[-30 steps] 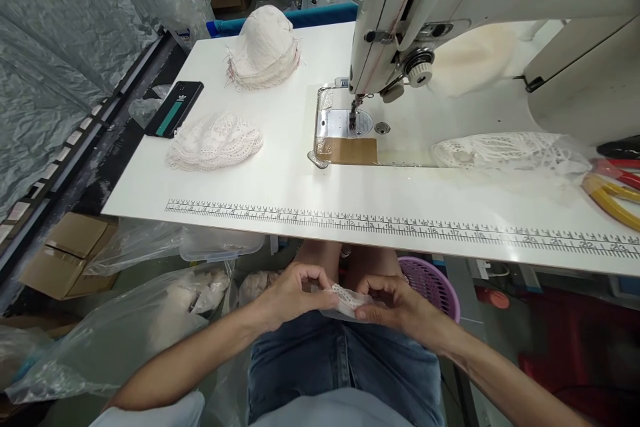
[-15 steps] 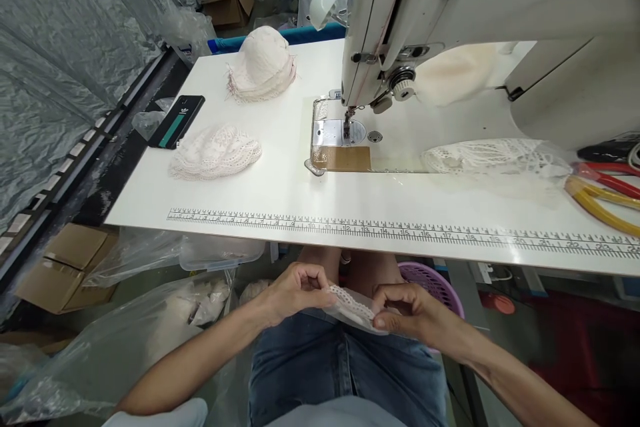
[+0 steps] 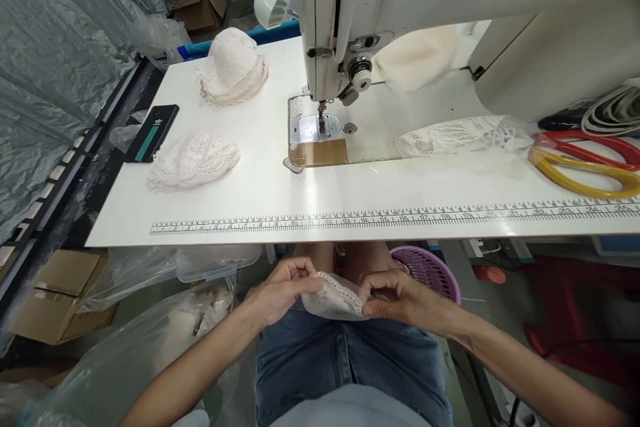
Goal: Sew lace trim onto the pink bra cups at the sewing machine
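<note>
Over my lap, below the table's front edge, I hold a small piece of white lace-edged fabric (image 3: 334,299) stretched between both hands. My left hand (image 3: 286,288) pinches its left end between thumb and fingers. At its right end my right hand (image 3: 400,300) is closed on it in the same way. A band of openwork lace runs along the top of the piece, and sheer cloth hangs beneath. Stacked white lace pieces (image 3: 194,161) lie on the table's left side. Behind them sits a stack of cream cup-shaped fabric pieces (image 3: 235,67) with loose threads at the rim.
A sewing machine (image 3: 330,27) stands on the white table (image 3: 260,197), which has a printed ruler along its front. More lace (image 3: 465,135), scissors with red and yellow handles (image 3: 585,170) and a phone (image 3: 153,133) lie there. A purple basket (image 3: 430,270) is under the table.
The view has shifted, so the table and machine appear further left. My hands have turned the fabric piece slightly, and more of its sheer side now shows. Both hands keep their hold.
</note>
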### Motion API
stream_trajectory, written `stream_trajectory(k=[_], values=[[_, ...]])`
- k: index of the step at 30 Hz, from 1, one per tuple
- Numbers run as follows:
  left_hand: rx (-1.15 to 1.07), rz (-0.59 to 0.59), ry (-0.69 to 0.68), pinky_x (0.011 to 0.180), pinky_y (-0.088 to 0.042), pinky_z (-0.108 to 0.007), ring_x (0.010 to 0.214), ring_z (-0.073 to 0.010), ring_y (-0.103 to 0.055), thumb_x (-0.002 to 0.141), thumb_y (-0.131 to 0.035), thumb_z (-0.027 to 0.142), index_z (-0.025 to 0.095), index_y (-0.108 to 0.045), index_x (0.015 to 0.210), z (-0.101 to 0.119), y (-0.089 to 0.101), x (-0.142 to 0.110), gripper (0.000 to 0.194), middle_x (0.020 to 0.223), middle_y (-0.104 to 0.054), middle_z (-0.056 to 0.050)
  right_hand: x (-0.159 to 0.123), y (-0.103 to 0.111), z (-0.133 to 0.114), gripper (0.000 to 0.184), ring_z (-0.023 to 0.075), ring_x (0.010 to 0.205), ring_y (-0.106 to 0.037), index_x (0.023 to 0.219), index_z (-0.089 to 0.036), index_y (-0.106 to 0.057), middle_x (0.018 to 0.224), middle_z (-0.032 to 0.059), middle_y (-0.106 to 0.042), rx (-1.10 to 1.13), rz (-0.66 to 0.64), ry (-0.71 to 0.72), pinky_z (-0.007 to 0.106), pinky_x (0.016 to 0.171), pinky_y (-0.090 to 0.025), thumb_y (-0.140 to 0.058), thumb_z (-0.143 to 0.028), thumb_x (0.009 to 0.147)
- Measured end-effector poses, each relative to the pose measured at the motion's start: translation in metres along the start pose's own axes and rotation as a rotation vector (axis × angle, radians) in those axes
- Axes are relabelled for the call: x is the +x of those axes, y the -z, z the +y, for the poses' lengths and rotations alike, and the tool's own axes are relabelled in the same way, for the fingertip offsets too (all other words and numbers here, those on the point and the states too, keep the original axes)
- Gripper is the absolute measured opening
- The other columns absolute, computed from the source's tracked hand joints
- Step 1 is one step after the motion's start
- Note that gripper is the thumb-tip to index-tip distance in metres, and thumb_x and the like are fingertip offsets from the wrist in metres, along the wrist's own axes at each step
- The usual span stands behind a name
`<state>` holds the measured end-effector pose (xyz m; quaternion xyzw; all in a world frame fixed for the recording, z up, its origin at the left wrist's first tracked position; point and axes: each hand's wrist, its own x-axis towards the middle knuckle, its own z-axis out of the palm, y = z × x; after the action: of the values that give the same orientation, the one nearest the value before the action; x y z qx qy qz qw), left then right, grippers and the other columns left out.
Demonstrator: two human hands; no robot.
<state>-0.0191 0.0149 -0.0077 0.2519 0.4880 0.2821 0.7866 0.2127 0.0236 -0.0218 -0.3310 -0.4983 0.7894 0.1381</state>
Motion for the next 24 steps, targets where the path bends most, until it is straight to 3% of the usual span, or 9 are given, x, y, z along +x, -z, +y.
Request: stream_trajectory(k=[6,10,16,24], values=[[-0.073,-0.002,0.047,0.052,-0.036,-0.017,0.053,-0.0063,-0.049,0.059,-0.081,0.025,0.013,-0.049,0.06,-0.001,-0.004,0.003,0.034,0.057,-0.056,0.003,-0.001,0.002,-0.002,0.019,0.0114,0.07,-0.05,0.081,-0.017,-0.065,0.074,-0.001,-0.058,-0.01,-0.055,0.01,0.022,0.066,-0.038,-0.066,-0.035,0.078],[-0.071,0.01,0.055,0.052,-0.036,-0.016,0.054,-0.0059,-0.049,0.06,-0.08,0.025,0.013,-0.049,0.062,-0.001,-0.003,0.002,0.034,0.058,-0.055,0.003,0.004,-0.001,0.004,0.021,0.0104,0.067,-0.048,0.078,-0.016,-0.066,0.071,-0.0015,-0.055,0.011,-0.01,0.035,0.022,0.063,-0.037,-0.065,-0.037,0.079],[-0.04,0.068,-0.04,0.058,-0.04,-0.019,0.061,-0.0095,-0.055,0.059,-0.081,0.031,0.013,-0.049,0.061,0.002,-0.012,-0.003,0.036,0.069,-0.065,-0.003,-0.002,0.006,0.001,0.021,0.0106,0.066,-0.049,0.074,-0.014,-0.067,0.074,0.0011,-0.055,-0.034,-0.036,0.16,0.022,0.058,-0.036,-0.065,-0.034,0.08],[0.011,-0.052,0.004,0.053,-0.032,-0.017,0.053,-0.0058,-0.044,0.059,-0.08,0.031,0.013,-0.05,0.059,-0.002,-0.023,0.004,0.035,0.056,-0.053,0.003,-0.007,0.006,0.004,0.028,0.0105,0.068,-0.044,0.079,-0.014,-0.061,0.072,-0.0018,-0.049,-0.019,-0.084,0.045,0.022,0.062,-0.033,-0.066,-0.041,0.077]])
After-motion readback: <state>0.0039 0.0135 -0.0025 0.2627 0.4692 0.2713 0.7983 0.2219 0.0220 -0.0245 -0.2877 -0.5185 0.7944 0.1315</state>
